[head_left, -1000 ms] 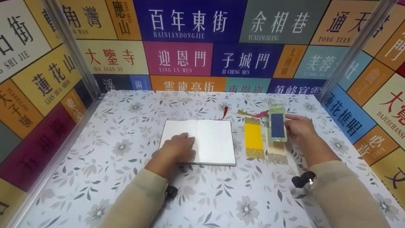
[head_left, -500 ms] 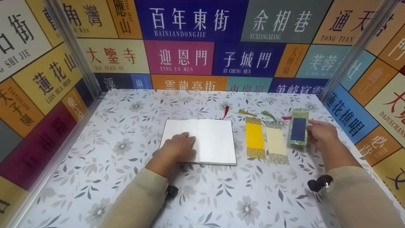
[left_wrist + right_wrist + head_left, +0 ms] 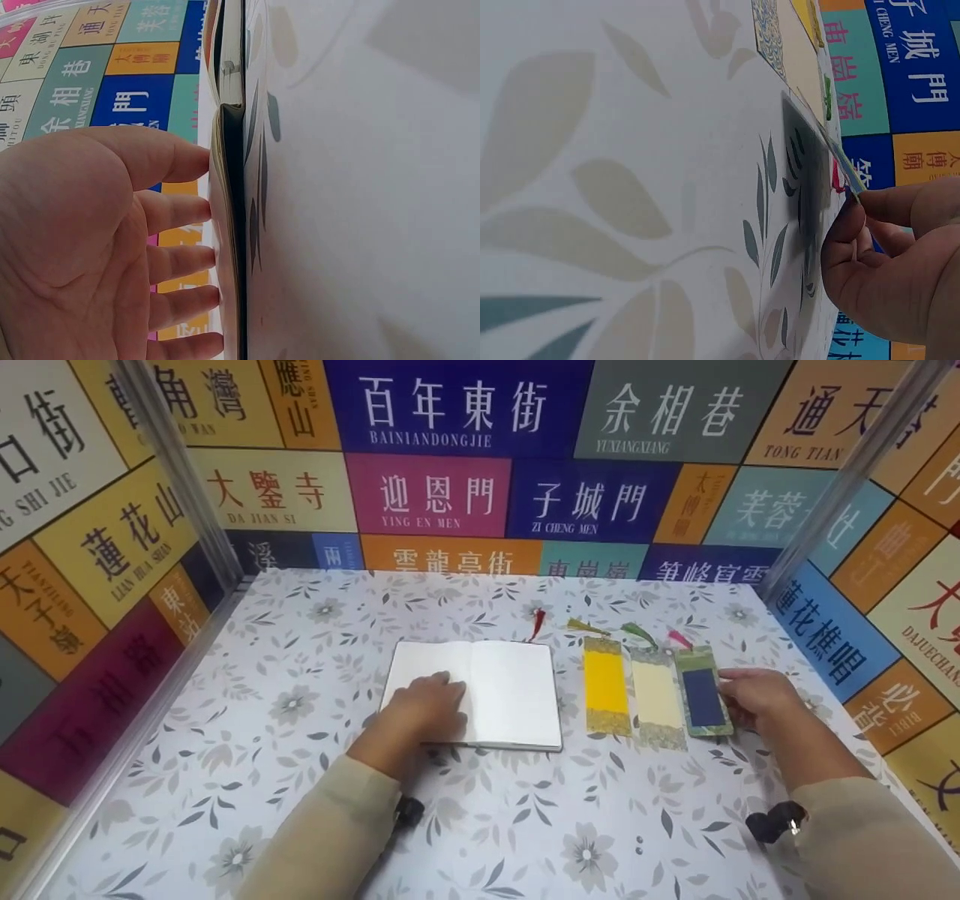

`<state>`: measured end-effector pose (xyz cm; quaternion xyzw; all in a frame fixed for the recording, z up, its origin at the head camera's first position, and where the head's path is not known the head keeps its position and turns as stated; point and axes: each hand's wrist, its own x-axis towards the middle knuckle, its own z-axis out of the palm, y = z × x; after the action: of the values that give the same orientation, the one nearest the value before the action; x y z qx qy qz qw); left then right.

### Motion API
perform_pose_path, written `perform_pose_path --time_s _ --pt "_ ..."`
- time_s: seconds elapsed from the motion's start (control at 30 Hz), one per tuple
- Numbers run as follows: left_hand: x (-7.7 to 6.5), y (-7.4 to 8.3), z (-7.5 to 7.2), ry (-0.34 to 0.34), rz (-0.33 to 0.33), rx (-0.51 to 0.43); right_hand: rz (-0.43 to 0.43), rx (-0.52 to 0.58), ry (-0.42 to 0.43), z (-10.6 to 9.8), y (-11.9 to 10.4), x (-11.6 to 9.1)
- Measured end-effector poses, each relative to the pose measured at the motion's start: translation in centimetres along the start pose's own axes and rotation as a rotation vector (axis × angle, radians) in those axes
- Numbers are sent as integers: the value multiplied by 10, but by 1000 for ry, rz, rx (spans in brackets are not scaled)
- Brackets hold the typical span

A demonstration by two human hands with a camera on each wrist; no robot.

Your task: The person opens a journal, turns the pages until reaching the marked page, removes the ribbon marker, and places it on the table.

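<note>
A notebook (image 3: 517,697) lies spread at blank pages in the middle of the table. My left hand (image 3: 424,705) rests on its left page; in the left wrist view the fingertips (image 3: 196,257) press the paper with fingers extended. At the right, my right hand (image 3: 757,697) pinches the edge of a green bookmark (image 3: 703,696) with a dark blue panel and a pink tassel. The right wrist view shows that bookmark (image 3: 841,157) tilted, its held edge raised above its shadow. Left of it lie a cream bookmark (image 3: 656,690) and a yellow bookmark (image 3: 606,682), side by side.
A red tassel (image 3: 538,624) sticks out past the notebook's top edge. The table (image 3: 495,825) wears a white floral cover. Panels printed with characters (image 3: 435,495) stand behind and at both sides, with clear corner posts (image 3: 840,480).
My right hand has carried the green bookmark rightward from above the cream one, then lowered it beside the cream one toward the table. The left hand stays on the notebook.
</note>
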<state>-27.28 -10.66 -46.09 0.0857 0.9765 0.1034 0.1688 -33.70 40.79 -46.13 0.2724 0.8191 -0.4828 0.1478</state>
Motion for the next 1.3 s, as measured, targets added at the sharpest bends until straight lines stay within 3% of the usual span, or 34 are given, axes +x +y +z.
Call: perform_pose_path --time_s 0.27,0.67,0.87,1.03,1.3 --pt "-1 -1 1 1 -14 -27 -28 -143 42 3 5 -4" --pt "-2 1 0 16 3 -28 -103 -152 85 13 4 -11" --pt "-1 -1 1 11 3 -33 -174 -104 62 29 -6 -21" --pt "0 -2 1 12 6 -38 -293 -190 43 40 -12 -31" --pt "0 -1 1 12 5 -25 -302 -206 -8 63 -28 -44"
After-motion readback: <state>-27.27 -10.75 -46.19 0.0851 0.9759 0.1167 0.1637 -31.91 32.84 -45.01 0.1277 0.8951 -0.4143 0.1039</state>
